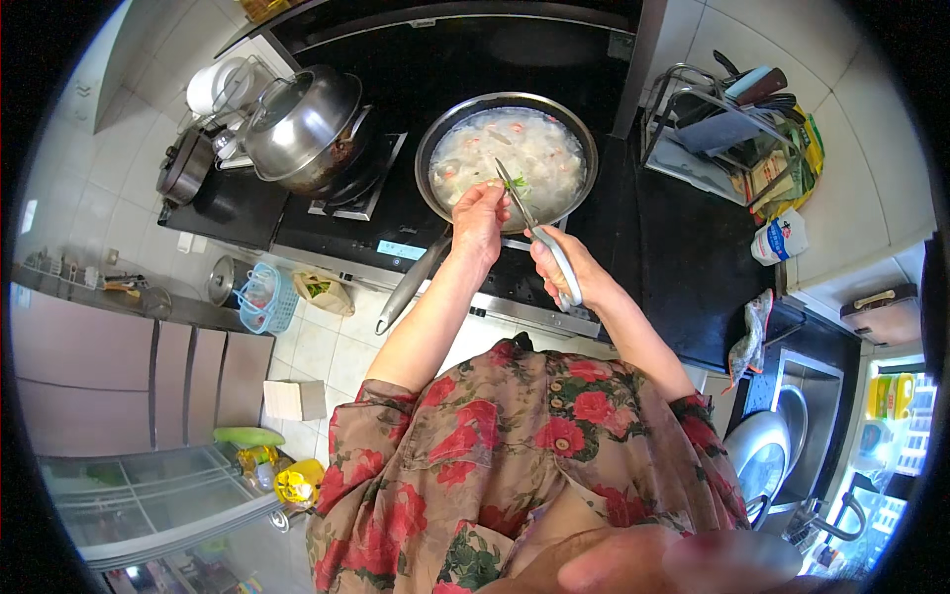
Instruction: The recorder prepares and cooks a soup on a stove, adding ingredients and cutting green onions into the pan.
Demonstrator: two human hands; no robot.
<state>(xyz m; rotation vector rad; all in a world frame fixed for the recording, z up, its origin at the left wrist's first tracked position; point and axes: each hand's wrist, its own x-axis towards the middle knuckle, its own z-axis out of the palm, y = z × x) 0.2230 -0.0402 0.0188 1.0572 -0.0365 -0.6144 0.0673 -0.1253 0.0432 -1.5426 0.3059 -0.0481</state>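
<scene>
Over the near half of a long-handled frying pan [588,178] on the stove, my left hand [481,219] pinches a small bunch of chopped green herbs [519,182]. My right hand [565,266] is closed around the grey handles of kitchen scissors [555,256]. The scissor blades point up and left, just beside the left fingertips at the greens. Cloudy pale soup [512,148] with orange-red bits fills the pan. The pan's grey handle [413,286] sticks out toward the lower left, beyond my left forearm.
A lidded wok [308,122] stands on the left burner, with a dark pot [185,165] beyond it. At the right are a knife rack [712,137], a white and blue packet [779,236] and a sink [813,445] holding a large lid. A blue basket [267,297] stands lower left.
</scene>
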